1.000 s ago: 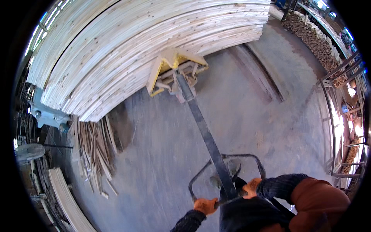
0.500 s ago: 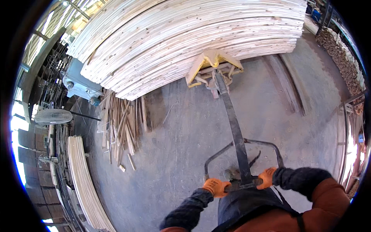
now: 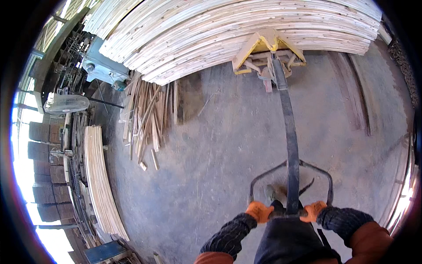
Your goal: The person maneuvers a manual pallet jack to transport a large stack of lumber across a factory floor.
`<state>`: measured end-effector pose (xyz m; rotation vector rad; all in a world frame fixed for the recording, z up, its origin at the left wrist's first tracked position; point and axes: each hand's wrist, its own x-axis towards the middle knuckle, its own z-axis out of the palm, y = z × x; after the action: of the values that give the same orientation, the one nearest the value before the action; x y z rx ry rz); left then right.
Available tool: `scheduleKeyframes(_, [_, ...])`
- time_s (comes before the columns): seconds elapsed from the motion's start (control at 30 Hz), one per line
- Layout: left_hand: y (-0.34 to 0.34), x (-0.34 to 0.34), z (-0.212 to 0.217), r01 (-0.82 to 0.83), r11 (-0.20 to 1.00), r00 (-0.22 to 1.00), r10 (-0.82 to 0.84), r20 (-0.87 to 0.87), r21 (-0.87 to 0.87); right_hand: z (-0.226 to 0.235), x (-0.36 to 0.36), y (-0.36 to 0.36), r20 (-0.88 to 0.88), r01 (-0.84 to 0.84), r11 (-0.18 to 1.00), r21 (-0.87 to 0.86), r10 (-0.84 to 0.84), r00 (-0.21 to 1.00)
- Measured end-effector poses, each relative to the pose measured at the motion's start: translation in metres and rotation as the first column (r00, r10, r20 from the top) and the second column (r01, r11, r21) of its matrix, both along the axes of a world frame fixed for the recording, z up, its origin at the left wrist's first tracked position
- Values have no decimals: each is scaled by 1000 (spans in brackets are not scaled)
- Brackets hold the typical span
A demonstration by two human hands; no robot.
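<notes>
Both my hands, in orange gloves, are closed on the end of a pallet jack's long dark handle [image 3: 292, 145]. My left hand [image 3: 260, 212] grips the left side of the crossbar, and my right hand [image 3: 313, 211] grips the right side. A bent metal loop [image 3: 329, 180] spreads out around the handle just ahead of my hands. At the far end, the worn yellow head of the pallet jack [image 3: 247, 52] stands against a large stack of pale boards [image 3: 198, 48]. Its forks are hidden by the stack.
Loose wood strips [image 3: 147, 116] lie in a heap on the floor at left. Beyond them stand a grey-blue machine [image 3: 103, 61] and a fan [image 3: 68, 104]. A long bundle of boards [image 3: 102, 176] runs along the left side. Dark rails [image 3: 351, 88] lie at far right.
The stack and pallet jack head have shifted up and right in the picture as my view turned. A blue-topped object has come into sight at lower left. Both hands keep their grip.
</notes>
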<state>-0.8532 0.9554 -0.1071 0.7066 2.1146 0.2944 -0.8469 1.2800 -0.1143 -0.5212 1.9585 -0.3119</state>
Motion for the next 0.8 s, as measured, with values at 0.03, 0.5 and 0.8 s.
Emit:
scheduleKeyframes(0.03, [4, 11, 4, -16, 1000, 999, 16, 35, 11, 14, -5, -2, -1, 21, 999, 34, -21, 1000])
scheduleKeyframes(0.5, [8, -70, 131, 50, 998, 997, -53, 61, 49, 117, -51, 16, -60, -24, 991, -133, 16, 998])
scheduleKeyframes(0.8, [-9, -4, -2, 51, 998, 995, -53, 80, 32, -13, 11, 0, 59, -3, 1000, -23, 4, 998])
